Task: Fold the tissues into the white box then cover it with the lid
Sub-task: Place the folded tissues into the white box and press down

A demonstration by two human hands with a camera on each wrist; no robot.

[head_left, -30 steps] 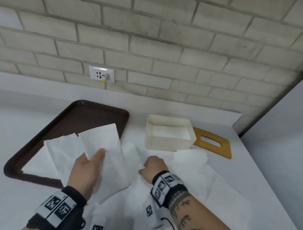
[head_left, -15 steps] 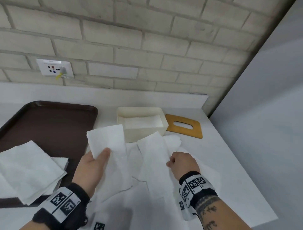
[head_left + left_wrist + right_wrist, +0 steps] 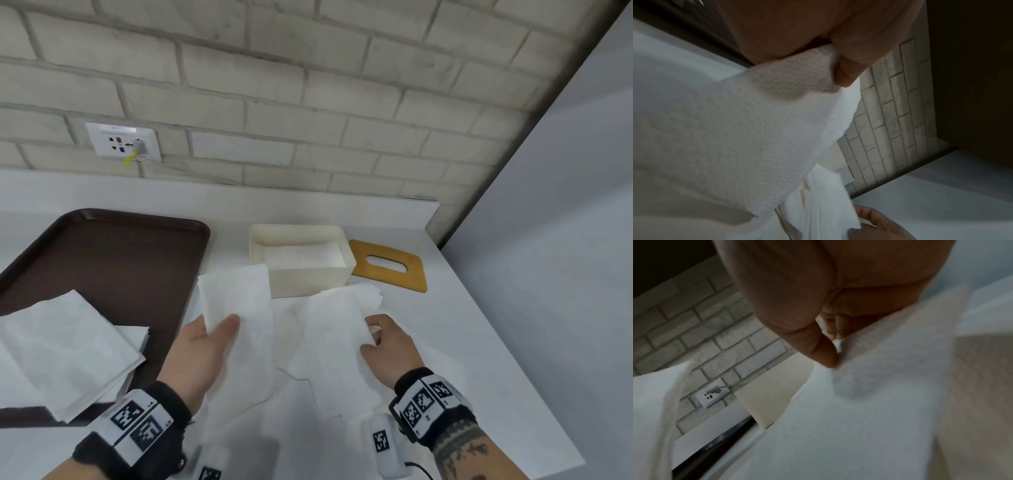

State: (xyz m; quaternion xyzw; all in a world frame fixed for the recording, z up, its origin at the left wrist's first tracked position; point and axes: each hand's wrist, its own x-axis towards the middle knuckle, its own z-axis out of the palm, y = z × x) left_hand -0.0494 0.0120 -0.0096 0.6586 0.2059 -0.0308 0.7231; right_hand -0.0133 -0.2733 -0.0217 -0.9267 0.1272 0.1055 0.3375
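The white box (image 3: 308, 281) stands open on the counter with folded tissue lying inside it. Its wooden lid (image 3: 390, 270), with an oval slot, lies flat just right of the box. My left hand (image 3: 219, 329) pinches a long white tissue (image 3: 239, 308) that rises in front of the box's left corner; the thumb presses it in the left wrist view (image 3: 777, 121). My right hand (image 3: 371, 337) pinches a second tissue strip (image 3: 335, 329) near the box; the right wrist view shows the thumb on that tissue (image 3: 869, 394).
A brown tray (image 3: 102, 260) sits at the left with a stack of tissues (image 3: 65, 346) on its near end. More loose tissues cover the counter under my hands. A wall socket (image 3: 123, 141) is on the brick wall. The counter's edge runs down the right.
My view has swung right. The right hand lifted a tissue strip off the counter and moved right with it. The left hand carried its tissue from the tray towards the box.
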